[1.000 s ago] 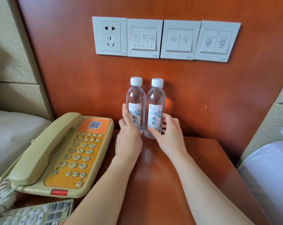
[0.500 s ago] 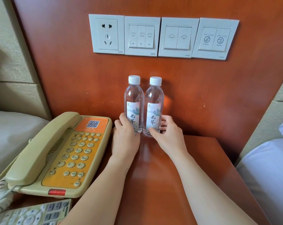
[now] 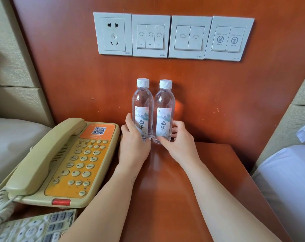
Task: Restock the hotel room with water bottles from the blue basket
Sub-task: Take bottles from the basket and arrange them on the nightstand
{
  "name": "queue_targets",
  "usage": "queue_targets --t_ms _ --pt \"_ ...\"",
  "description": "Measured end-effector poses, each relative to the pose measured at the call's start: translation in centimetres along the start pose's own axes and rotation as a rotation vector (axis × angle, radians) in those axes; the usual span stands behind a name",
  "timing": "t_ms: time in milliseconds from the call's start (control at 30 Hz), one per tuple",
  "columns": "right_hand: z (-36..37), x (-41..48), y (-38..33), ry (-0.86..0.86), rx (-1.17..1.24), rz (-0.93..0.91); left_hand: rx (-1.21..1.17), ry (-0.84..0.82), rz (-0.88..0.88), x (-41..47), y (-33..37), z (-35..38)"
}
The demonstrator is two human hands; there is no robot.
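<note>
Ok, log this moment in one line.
left hand grips left bottle | right hand grips right bottle | both upright on nightstand

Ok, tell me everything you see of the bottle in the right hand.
The right bottle is clear plastic with a white cap and a white label, dark characters facing the camera. It stands upright on the wooden nightstand, close beside the left bottle. The right hand grips its lower part.

On the desk [image 3: 165, 189], against the far wood panel [image 3: 78, 75], the left bottle [image 3: 142, 105] and right bottle [image 3: 164, 109] stand upright and touching, the left hand [image 3: 133, 147] gripping the first low down, the right hand [image 3: 179, 144] the second, a telephone [image 3: 60, 163] just left.
</note>
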State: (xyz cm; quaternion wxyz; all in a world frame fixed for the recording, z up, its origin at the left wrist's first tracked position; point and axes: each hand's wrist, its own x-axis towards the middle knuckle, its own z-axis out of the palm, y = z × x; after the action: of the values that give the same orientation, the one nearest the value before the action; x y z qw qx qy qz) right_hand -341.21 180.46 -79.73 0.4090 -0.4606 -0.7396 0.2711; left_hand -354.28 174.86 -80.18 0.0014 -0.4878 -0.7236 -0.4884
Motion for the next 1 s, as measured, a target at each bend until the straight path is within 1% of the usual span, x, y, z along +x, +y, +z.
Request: queue_targets --t_ms 233,500,700,1000 --pt "0.00 0.27 0.15 0.005 0.004 -0.002 -0.045 -0.030 -0.003 0.29 -0.10 -0.15" --pt "-0.14 0.17 0.14 0.049 -0.003 0.015 -0.060 -0.048 0.027 0.23 -0.01 -0.26" --pt "-0.14 0.19 0.10 0.047 -0.020 0.031 -0.067 -0.032 0.056 0.12 0.00 -0.11" --pt "-0.15 0.12 0.08 0.053 -0.015 0.042 -0.046 -0.021 0.049 0.08 0.06 -0.08"
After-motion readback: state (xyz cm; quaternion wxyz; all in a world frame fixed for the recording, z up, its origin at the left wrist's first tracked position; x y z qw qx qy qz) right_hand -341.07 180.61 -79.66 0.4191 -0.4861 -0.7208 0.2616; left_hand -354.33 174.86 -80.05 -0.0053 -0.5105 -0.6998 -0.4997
